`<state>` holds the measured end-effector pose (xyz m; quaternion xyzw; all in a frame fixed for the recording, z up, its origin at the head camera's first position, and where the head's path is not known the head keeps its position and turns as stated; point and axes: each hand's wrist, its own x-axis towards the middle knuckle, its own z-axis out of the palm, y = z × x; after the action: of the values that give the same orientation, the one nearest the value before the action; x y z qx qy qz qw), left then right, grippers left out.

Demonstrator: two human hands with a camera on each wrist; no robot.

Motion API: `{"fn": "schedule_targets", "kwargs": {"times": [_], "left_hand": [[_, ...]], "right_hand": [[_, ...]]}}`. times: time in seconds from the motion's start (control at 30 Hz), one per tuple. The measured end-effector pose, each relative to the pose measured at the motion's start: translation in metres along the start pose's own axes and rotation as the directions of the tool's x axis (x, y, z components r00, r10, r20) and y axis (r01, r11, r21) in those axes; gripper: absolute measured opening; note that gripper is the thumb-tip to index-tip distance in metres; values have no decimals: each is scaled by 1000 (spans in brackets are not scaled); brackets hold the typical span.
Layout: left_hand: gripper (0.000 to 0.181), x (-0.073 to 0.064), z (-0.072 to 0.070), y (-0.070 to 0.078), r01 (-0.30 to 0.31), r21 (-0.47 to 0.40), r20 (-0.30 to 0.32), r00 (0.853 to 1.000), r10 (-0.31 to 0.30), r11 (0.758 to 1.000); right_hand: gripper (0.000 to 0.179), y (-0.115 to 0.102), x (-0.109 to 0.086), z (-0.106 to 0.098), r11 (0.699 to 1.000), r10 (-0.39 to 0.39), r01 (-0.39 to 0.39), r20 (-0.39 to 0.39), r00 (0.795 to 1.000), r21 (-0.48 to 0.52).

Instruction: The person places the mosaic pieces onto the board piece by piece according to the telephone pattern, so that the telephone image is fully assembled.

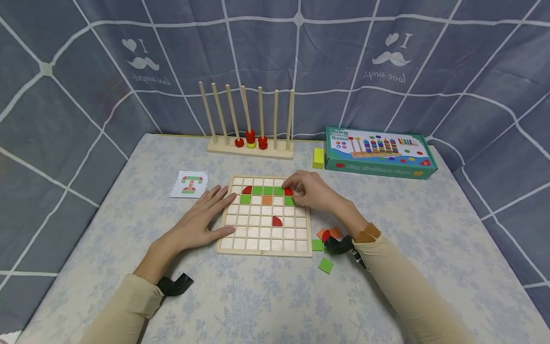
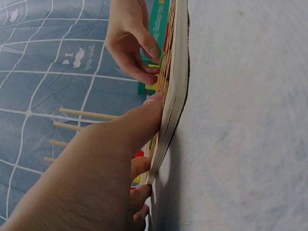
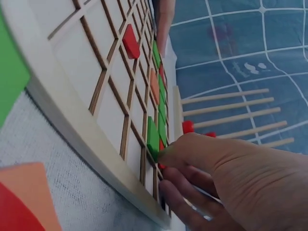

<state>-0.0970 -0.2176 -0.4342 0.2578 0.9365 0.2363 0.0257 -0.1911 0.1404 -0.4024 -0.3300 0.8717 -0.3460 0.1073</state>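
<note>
A wooden grid board (image 1: 258,244) lies on the table. My left hand (image 1: 193,224) rests on its left edge, fingers spread and thumb near the lower left. At the upper right, my right hand (image 1: 315,191) pinches a red quarter-circle tile (image 1: 288,191) in a cell; the right wrist view shows the thumb on it, partly hiding it. Green tiles (image 1: 268,190) run left from there to another red quarter-circle (image 1: 247,190). Below this row sit two green tiles and an orange tile (image 1: 267,200). A separate red quarter-circle (image 1: 277,221) lies lower on the board.
Left of the board is a pattern card (image 1: 189,184). Behind it stands a wooden peg rack (image 1: 279,153) with red and yellow rings. A yellow block (image 1: 318,158) and a green game box (image 1: 380,165) are at back right. Loose tiles (image 1: 325,265) lie by the right wrist.
</note>
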Motion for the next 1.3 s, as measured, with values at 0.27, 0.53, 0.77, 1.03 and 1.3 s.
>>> {"fn": "schedule_targets", "kwargs": {"times": [0.27, 0.53, 0.77, 1.03, 1.3], "left_hand": [[87, -2, 0, 0, -4, 1, -5, 1000, 4, 1000], [87, -2, 2, 0, -16, 1, -22, 1000, 16, 1000], [88, 1, 2, 1, -17, 7, -21, 1000, 17, 1000], [88, 3, 1, 1, -3, 9, 1, 1000, 3, 1000], [88, 0, -2, 1, 12, 9, 16, 1000, -12, 1000]], "right_hand": [[40, 1, -3, 1, 1000, -8, 8, -3, 1000, 10], [34, 4, -20, -5, 1000, -1, 2, -59, 998, 13], [31, 5, -57, -14, 999, 17, -14, -55, 998, 51], [33, 10, -101, -23, 997, 54, -55, 13, 998, 48], [30, 14, -118, -20, 1000, -16, 14, 113, 994, 18]]}}
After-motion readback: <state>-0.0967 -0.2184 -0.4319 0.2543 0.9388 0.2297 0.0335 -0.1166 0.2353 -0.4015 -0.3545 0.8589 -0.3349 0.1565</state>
